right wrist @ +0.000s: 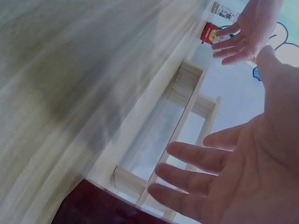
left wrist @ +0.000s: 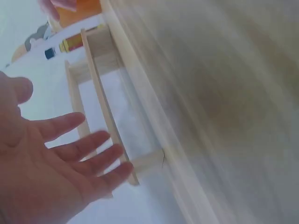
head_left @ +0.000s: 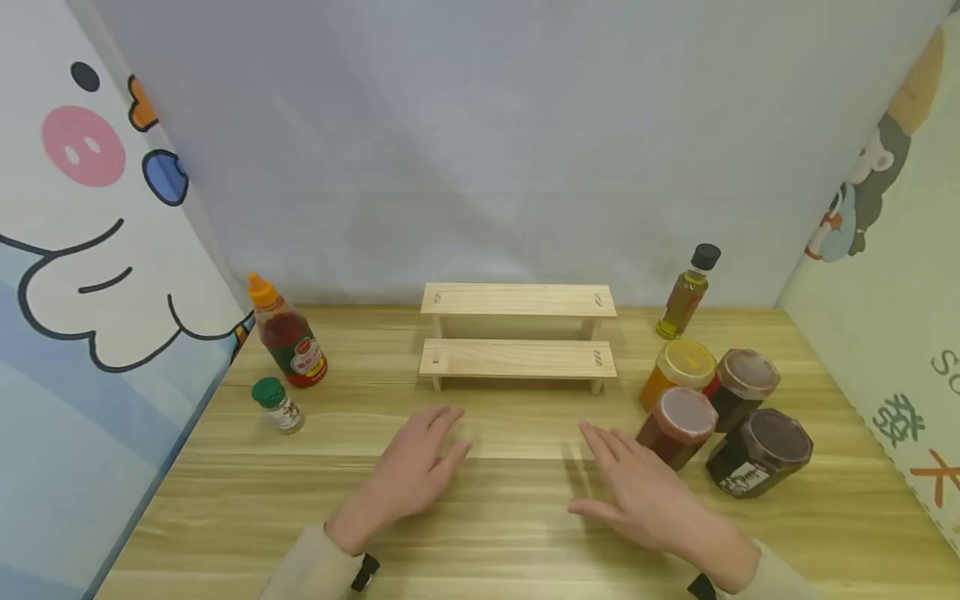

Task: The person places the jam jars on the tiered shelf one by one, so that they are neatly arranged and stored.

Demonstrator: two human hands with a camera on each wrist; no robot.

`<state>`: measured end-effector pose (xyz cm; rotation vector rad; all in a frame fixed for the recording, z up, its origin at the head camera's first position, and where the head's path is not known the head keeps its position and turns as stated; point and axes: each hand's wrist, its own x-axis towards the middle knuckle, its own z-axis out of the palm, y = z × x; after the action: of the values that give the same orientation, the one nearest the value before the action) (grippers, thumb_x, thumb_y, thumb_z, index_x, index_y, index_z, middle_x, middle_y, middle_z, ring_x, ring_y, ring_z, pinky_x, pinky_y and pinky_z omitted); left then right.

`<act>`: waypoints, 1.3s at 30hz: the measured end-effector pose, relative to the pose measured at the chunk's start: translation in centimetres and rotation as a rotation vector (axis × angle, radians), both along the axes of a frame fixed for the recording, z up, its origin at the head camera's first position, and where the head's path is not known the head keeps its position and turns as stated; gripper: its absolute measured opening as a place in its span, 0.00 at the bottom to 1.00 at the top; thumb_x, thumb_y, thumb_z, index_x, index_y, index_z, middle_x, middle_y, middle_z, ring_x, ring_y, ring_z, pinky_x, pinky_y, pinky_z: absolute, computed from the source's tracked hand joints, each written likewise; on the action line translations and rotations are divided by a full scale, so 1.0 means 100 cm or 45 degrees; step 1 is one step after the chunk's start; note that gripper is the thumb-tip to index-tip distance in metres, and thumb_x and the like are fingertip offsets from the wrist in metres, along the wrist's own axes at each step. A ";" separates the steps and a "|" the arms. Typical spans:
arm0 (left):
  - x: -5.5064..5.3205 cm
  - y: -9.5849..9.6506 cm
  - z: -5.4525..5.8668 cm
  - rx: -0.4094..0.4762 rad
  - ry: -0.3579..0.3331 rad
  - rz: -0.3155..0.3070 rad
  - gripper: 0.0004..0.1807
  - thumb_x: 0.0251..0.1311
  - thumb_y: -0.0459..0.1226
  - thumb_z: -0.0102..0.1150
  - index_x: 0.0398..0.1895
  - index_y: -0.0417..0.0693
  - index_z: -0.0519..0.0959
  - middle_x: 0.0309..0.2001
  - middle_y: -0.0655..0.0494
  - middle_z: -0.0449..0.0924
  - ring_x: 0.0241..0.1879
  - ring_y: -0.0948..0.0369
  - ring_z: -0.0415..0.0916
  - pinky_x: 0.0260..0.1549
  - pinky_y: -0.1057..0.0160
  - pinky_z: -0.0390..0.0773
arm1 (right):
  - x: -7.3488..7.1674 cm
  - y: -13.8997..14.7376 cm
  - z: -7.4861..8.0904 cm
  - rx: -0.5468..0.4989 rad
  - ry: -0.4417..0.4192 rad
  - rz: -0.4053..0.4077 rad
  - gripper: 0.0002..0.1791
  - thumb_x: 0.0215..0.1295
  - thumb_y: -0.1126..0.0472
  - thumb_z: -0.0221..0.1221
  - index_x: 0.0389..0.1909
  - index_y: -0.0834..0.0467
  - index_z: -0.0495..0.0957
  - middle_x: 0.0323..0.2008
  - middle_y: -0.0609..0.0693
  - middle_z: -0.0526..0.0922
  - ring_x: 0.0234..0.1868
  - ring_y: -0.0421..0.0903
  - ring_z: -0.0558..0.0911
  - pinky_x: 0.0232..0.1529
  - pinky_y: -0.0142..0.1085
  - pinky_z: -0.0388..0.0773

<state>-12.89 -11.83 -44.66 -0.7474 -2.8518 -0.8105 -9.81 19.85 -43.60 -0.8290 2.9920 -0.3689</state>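
Observation:
Both hands hover over the wooden table with nothing in them. My left hand (head_left: 408, 471) has its fingers extended, in front of the left end of a two-step wooden rack (head_left: 517, 358); the left wrist view shows its bare palm. On the other side my right hand (head_left: 645, 496) also has its fingers spread, just left of a jar with dark red contents (head_left: 677, 427). Behind that jar stand a yellow-orange jar (head_left: 678, 371) and another dark jar (head_left: 742, 383). A black-looking jar (head_left: 759, 454) with a white label is nearest the right edge.
A red sauce bottle (head_left: 296, 346) with an orange cap stands at the left, behind a small green-capped shaker (head_left: 279, 406). An oil bottle (head_left: 686, 296) with a black cap is at the back right. A pale cloth wall (head_left: 510, 167) rises behind the table (head_left: 510, 533).

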 end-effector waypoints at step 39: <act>-0.080 -0.018 -0.015 0.427 -0.232 0.646 0.16 0.68 0.44 0.49 0.46 0.39 0.76 0.33 0.48 0.80 0.30 0.54 0.77 0.33 0.55 0.75 | 0.024 0.084 0.079 -0.494 0.590 -0.063 0.27 0.49 0.63 0.72 0.53 0.59 0.78 0.49 0.50 0.79 0.43 0.43 0.77 0.37 0.23 0.70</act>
<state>-20.89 -13.68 -46.18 0.0945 -2.7391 -1.2589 -7.45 28.25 -35.66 -0.9840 3.4279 -0.8968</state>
